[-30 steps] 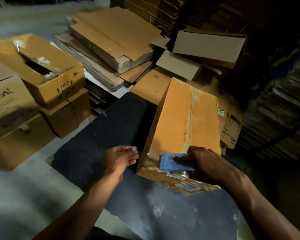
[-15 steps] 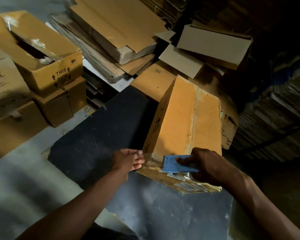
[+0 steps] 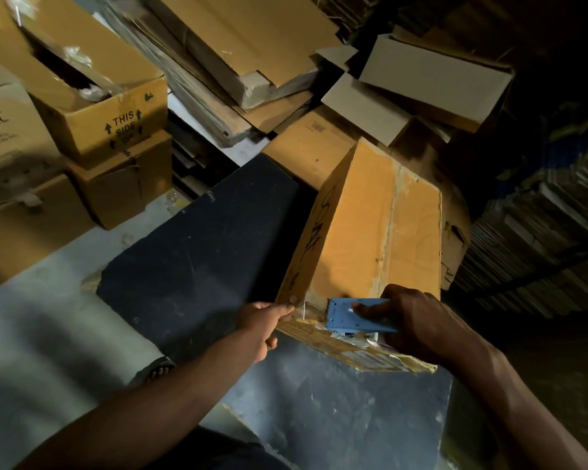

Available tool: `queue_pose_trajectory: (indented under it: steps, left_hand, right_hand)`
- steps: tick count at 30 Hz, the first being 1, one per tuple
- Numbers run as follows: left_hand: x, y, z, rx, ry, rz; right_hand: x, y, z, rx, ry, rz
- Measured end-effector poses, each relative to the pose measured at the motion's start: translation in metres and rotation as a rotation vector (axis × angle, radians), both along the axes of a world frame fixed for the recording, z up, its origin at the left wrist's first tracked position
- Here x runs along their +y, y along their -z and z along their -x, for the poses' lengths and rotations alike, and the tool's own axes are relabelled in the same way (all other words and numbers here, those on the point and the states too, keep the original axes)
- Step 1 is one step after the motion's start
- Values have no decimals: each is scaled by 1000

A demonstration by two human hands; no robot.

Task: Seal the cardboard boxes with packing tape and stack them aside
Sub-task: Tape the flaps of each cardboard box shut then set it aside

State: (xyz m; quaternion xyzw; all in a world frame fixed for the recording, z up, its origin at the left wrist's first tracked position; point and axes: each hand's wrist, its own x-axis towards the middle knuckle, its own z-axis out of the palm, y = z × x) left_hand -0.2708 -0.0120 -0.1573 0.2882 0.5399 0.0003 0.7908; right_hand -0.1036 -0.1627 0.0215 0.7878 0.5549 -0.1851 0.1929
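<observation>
Under both our hands lies a large dark slate-grey mat spread on the pale concrete floor. Far beyond our left hand, flattened brown cardboard sheets lie in a loose heap, and up beyond our right hand a grey-white folded cardboard flap leans against dim stacks of flattened cartons. Well off to the left of our left hand stand piled brown boxes, among them an open box printed "THIS SIDE UP" resting on another closed brown box. The task's thing, a tall tan cardboard box with a taped centre seam, stands on the mat tilted toward us, directly between and just ahead of our hands; black marker scrawl runs down its left side face. Our right hand clasps a flat blue plastic tape dispenser and presses it against the box's near top edge, forefinger laid along the blue plate, its toothed end pointing toward our left hand. Clear, wrinkled tape shows on the box edge just under the dispenser. Our left hand grips the box's near left corner, fingertips curled onto the edge, just beside the dispenser's toothed end but not touching it.
</observation>
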Motion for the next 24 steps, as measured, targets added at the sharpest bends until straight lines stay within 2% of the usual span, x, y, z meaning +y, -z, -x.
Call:
queue_pose_trajectory:
  steps: [3, 7, 9, 11, 13, 15, 16, 18, 21, 22, 24]
  left_hand:
    - [0, 13, 7, 25, 108, 16]
    - [23, 17, -3, 16, 73, -311]
    - [34, -1, -4, -171, 5, -426]
    - [31, -20, 4, -407, 28, -612]
    - [18, -21, 16, -596, 166, -761]
    - [-2, -4, 29, -690, 391, -797]
    - [-10, 8, 34, -699, 492, -783]
    - [-11, 28, 43, -597, 665, -832]
    - [6, 35, 54, -295, 1054, -963]
    - [12, 34, 56, -284, 1087, -989]
    - [17, 32, 56, -426, 923, -1072]
  right_hand:
    - [1, 1, -1, 5, 0, -4]
    - [1, 1, 2, -6, -6, -3]
    - [1, 0, 3, -2, 3, -10]
    - [1, 0, 2, -3, 6, -23]
    - [1, 0, 3, -8, 10, -31]
    - [1, 1, 4, -6, 15, -33]
    - [1, 1, 4, -7, 19, -32]
    - [1, -1, 5, -11, 23, -29]
    - [2, -5, 8, -21, 16, -20]
    - [3, -6, 9, -19, 15, -19]
    - [4, -8, 9, -10, 22, -19]
